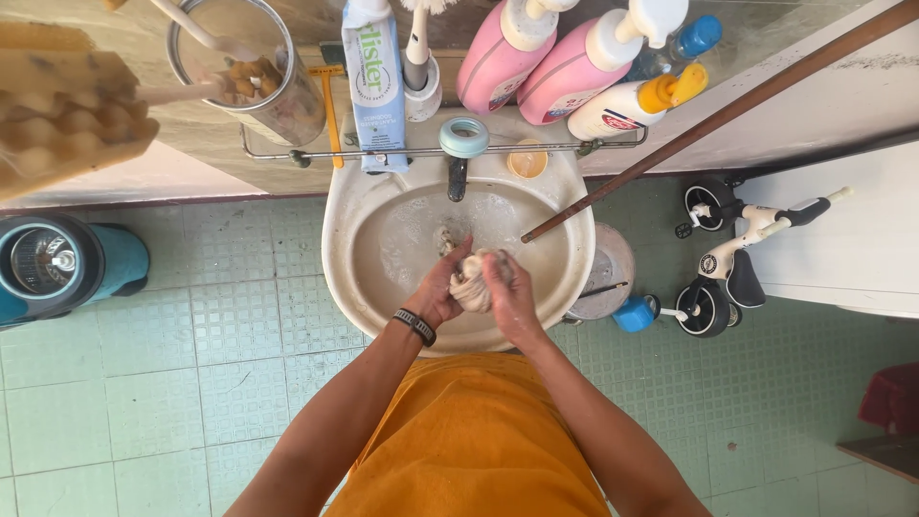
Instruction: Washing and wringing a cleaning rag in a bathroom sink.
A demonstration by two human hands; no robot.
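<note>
Your orange garment fills the lower centre of the frame, with both forearms running up from it to the basin. Your left hand, a dark band at its wrist, and your right hand meet at centre frame, each grip clamped on a pale wet cloth bundle held between them, fingers wrapped round it. The bundle sits over the bowl of the white sink, just below the drain, with suds on the bowl wall. Above it stands the tap with a pale blue cap. A brown pole slants from the sink's right rim toward the upper right. On the shelf at top centre stand a blue tube and two pink pump bottles. A small wheeled toy rests on the green tiled floor at right.
</note>
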